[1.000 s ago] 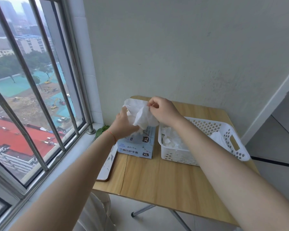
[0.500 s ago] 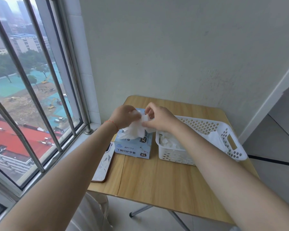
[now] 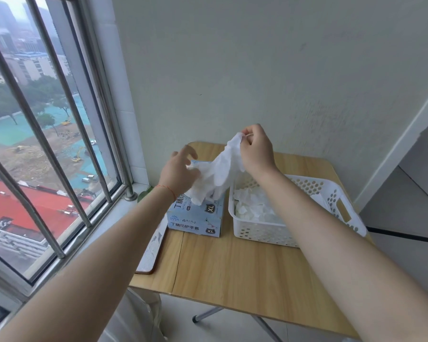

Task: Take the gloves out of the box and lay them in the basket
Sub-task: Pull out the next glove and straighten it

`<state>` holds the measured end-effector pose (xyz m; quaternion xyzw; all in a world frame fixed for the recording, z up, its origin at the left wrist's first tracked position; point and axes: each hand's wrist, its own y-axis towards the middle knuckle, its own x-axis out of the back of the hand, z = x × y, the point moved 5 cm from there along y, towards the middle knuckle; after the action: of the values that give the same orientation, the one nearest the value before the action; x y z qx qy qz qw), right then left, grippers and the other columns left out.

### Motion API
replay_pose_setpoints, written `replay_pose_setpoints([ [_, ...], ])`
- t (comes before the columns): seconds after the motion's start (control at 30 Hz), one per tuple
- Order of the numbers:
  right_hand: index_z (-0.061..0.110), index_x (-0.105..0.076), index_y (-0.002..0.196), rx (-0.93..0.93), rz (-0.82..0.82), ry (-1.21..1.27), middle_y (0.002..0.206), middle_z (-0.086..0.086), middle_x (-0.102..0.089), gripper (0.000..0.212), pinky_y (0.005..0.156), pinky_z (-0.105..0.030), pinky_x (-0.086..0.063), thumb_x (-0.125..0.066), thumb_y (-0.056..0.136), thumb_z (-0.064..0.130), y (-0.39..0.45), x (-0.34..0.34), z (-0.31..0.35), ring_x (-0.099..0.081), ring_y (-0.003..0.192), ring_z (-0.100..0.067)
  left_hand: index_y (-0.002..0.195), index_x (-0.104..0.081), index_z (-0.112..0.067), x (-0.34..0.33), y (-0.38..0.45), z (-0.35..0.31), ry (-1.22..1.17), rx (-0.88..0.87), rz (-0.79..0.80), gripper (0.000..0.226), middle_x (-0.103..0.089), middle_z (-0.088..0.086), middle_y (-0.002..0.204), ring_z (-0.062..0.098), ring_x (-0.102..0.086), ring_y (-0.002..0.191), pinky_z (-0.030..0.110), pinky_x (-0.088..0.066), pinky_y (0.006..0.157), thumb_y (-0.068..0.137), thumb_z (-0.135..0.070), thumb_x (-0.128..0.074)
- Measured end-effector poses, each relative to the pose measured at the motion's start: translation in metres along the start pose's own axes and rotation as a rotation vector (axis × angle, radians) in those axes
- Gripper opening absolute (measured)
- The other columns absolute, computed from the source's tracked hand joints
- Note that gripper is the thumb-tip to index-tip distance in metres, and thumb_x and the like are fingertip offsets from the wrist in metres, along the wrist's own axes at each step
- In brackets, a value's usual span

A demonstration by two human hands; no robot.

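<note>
— What's the right hand [image 3: 256,150] doing?

— It's raised above the blue glove box [image 3: 195,217], thumb and fingers pinching the top end of a white glove [image 3: 218,172]. The glove hangs down slantwise from that pinch toward the top of the box.

— And the left hand [image 3: 179,172]?

— Over the box too, fingers spread and loosely bent, right against the lower part of the glove. I can't tell whether it grips the glove or only touches it.

— Where's the basket?

— The white perforated basket [image 3: 336,206] sits just beside the box, to its right, on the wooden surface [image 3: 245,275]. A heap of white gloves [image 3: 253,206] lies in its near end.

— Anything else there?

— A phone [image 3: 151,253] in a pale patterned case lies at the left edge of the surface, next to the barred window [image 3: 47,149].
</note>
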<state>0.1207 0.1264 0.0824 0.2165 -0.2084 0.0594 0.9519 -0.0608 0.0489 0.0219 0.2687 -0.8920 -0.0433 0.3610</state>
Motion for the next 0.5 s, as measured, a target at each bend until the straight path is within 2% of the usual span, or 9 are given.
replay_pose_setpoints([
  [0.07,0.015,-0.052,0.101,0.018,-0.002,0.004,0.085,0.002,-0.057,0.012,0.061,-0.021,-0.037,-0.042,0.098,0.01,0.002,-0.001,0.004,-0.051,0.076,-0.015,0.088,-0.064,-0.018,-0.012,-0.008,-0.007,0.153,-0.095,0.099,0.013,-0.054,-0.003,0.088,0.016,-0.053,0.074,0.019,-0.037,0.059,0.088,-0.011,-0.054],
  [0.13,0.015,-0.051,0.1,0.042,-0.075,0.025,0.081,0.004,-0.055,0.012,0.057,-0.016,-0.034,-0.041,0.097,0.009,0.004,0.002,0.01,-0.051,0.076,-0.016,0.071,-0.062,-0.017,-0.027,-0.015,-0.005,0.335,-0.115,0.243,0.025,-0.057,-0.002,0.072,0.021,-0.054,0.07,0.022,-0.036,0.055,0.091,-0.015,-0.045],
  [0.17,0.013,-0.051,0.1,0.054,-0.15,0.048,0.081,0.004,-0.055,0.012,0.056,-0.017,-0.032,-0.04,0.098,0.008,0.003,0.007,0.014,-0.051,0.075,-0.016,0.069,-0.06,-0.016,-0.031,-0.017,-0.002,0.399,-0.093,0.3,0.029,-0.057,0.0,0.069,0.022,-0.054,0.071,0.024,-0.038,0.056,0.093,-0.016,-0.043],
  [0.27,0.008,-0.052,0.103,0.09,-0.332,0.118,0.076,0.01,-0.051,0.016,0.057,-0.022,-0.032,-0.037,0.097,0.007,0.003,0.025,0.023,-0.05,0.072,-0.016,0.089,-0.065,-0.01,-0.035,-0.022,-0.001,0.477,-0.004,0.419,0.028,-0.063,0.007,0.085,0.024,-0.059,0.084,0.035,-0.051,0.077,0.098,-0.024,-0.042],
  [0.33,0.01,-0.055,0.102,0.088,-0.279,0.072,0.075,0.013,-0.051,0.016,0.057,-0.021,-0.033,-0.041,0.096,0.01,0.005,0.027,0.024,-0.05,0.072,-0.014,0.103,-0.059,-0.005,-0.036,-0.027,-0.008,0.545,0.047,0.471,0.023,-0.06,0.013,0.099,0.033,-0.058,0.105,0.043,-0.046,0.087,0.1,-0.011,-0.037],
  [0.4,0.012,-0.061,0.104,0.055,-0.111,-0.024,0.085,0.007,-0.058,0.017,0.063,-0.019,-0.034,-0.047,0.095,0.015,0.006,0.019,0.019,-0.053,0.08,-0.013,0.119,-0.052,-0.002,-0.039,-0.031,-0.014,0.658,-0.007,0.509,0.025,-0.051,0.017,0.124,0.041,-0.049,0.121,0.048,-0.042,0.096,0.1,-0.003,-0.034],
  [0.43,0.013,-0.063,0.104,0.037,-0.028,-0.07,0.09,0.004,-0.06,0.018,0.067,-0.02,-0.035,-0.049,0.095,0.018,0.005,0.014,0.014,-0.054,0.083,-0.013,0.12,-0.05,-0.004,-0.04,-0.03,-0.015,0.658,-0.008,0.523,0.024,-0.049,0.018,0.131,0.039,-0.049,0.12,0.047,-0.041,0.098,0.101,-0.006,-0.035],
  [0.47,0.014,-0.065,0.102,0.02,0.033,-0.104,0.091,0.003,-0.061,0.017,0.069,-0.021,-0.036,-0.05,0.093,0.019,0.003,0.01,0.009,-0.055,0.084,-0.013,0.116,-0.05,-0.008,-0.04,-0.026,-0.016,0.615,-0.035,0.504,0.019,-0.05,0.018,0.132,0.034,-0.054,0.111,0.042,-0.042,0.095,0.101,-0.012,-0.039],
  [0.5,0.016,-0.066,0.098,0.008,0.073,-0.122,0.089,0.003,-0.061,0.015,0.068,-0.021,-0.037,-0.052,0.092,0.019,0.001,0.007,0.006,-0.056,0.083,-0.014,0.109,-0.048,-0.013,-0.036,-0.022,-0.016,0.538,-0.046,0.466,0.011,-0.054,0.019,0.129,0.029,-0.056,0.097,0.037,-0.045,0.087,0.099,-0.018,-0.046],
])
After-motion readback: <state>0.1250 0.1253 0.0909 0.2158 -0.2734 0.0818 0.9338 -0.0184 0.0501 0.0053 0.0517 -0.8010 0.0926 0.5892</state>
